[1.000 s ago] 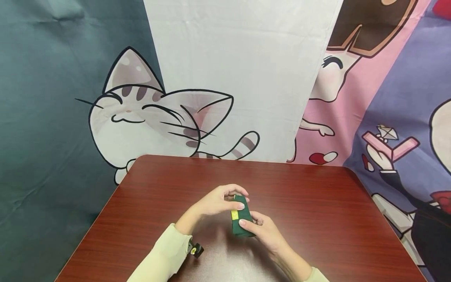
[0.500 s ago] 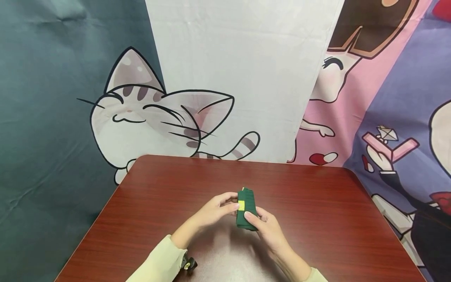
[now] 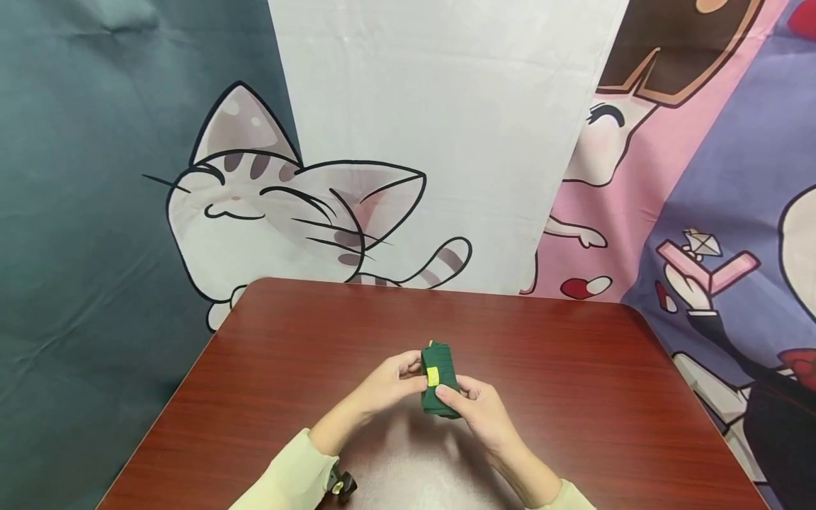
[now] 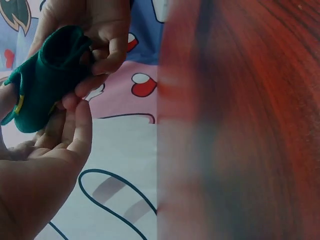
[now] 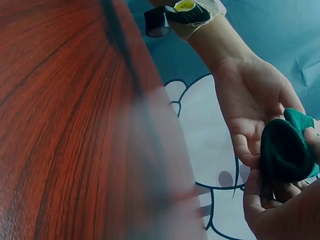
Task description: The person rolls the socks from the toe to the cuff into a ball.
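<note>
A rolled-up green sock (image 3: pixel 444 361), ribbed and with a yellow patch, is held above the table between both hands. My right hand (image 3: pixel 489 418) grips its lower right side, thumb lying across the front and fingers behind. At its left edge, beside the yellow patch, my left hand (image 3: pixel 387 386) pinches it between thumb and fingers. The left wrist view looks into the hollow end of the sock (image 4: pixel 37 87), with the left hand (image 4: pixel 47 172) below it. In the right wrist view, the right hand's fingers curl beneath the opening of the sock (image 5: pixel 274 150).
A reddish-brown wooden table (image 3: pixel 306 326) lies under the hands. Behind it hangs a printed cloth backdrop (image 3: pixel 484 142) with a cartoon cat. A small black device (image 3: pixel 343 485) is strapped at the left wrist.
My left hand has slid from the top of the sock down to its left edge. The sock was raised and turned more upright, then shifted slightly left. My right hand keeps its grip.
</note>
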Demonstrator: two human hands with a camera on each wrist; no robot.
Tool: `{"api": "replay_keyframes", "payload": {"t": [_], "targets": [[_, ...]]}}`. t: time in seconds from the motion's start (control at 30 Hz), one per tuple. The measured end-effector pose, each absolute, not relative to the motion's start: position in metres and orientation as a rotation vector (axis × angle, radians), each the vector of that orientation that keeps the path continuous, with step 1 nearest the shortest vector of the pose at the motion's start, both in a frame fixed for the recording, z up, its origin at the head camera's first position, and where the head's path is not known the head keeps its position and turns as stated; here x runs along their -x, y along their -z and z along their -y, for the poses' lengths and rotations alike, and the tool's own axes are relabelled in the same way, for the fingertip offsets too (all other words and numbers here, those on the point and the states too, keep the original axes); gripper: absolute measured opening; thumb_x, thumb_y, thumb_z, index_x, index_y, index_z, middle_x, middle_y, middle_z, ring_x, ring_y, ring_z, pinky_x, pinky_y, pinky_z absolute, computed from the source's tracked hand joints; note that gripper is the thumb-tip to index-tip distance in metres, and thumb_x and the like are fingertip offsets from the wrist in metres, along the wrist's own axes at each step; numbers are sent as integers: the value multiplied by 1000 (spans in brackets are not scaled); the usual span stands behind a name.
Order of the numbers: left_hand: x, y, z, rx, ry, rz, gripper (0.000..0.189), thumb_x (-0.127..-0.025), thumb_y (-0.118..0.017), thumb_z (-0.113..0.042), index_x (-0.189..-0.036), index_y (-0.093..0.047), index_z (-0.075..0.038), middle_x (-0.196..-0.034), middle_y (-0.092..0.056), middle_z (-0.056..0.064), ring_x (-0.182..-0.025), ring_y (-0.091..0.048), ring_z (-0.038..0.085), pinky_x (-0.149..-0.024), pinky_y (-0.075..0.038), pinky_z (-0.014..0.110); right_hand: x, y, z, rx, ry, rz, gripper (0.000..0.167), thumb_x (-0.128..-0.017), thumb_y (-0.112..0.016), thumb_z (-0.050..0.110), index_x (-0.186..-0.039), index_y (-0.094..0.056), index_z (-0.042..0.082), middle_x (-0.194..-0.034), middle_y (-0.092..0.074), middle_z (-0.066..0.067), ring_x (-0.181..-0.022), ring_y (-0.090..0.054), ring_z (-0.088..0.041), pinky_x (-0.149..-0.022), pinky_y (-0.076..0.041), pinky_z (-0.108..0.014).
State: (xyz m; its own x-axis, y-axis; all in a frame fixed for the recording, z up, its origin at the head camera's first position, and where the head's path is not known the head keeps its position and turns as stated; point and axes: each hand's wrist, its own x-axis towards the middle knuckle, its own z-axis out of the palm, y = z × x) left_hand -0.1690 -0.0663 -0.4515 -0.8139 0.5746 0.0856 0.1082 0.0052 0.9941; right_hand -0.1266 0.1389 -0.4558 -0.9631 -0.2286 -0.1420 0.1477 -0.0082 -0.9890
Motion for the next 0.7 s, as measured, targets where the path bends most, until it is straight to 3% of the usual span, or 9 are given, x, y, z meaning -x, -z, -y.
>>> {"api": "replay_keyframes", "payload": {"t": [0.27, 0.53, 0.7], "targets": [[167, 456, 62, -608, -1882, -1998, 40, -97, -61, -13, -131, -57, 7, -122, -69, 17, -108, -65, 12, -94, -51, 23, 127, 456, -135, 37, 2002, -2092, 38, -92, -76, 23, -113, -69, -7, -89, -77, -10, -77, -72, -14, -76, -56, -28], [170, 457, 58, -495, -1942, -2041, 36, -91, -59, -7, -125, -61, 6, -114, -72, 15, -99, -67, 11, -88, -53, 24, 128, 454, -135, 33, 1772, -2407, 34, -89, -77, 39, -97, -73, 6, -80, -75, -2, -77, -69, -13, -73, -52, -27], [174, 458, 60, -403, -2012, -2011, 40, -91, -59, -6, -128, -58, 8, -116, -71, 18, -101, -68, 14, -85, -56, 26, 129, 457, -139, 61, 1726, -2539, 27, -89, -78, 37, -101, -72, 14, -86, -72, 1, -82, -67, -14, -76, -53, -27]]}}
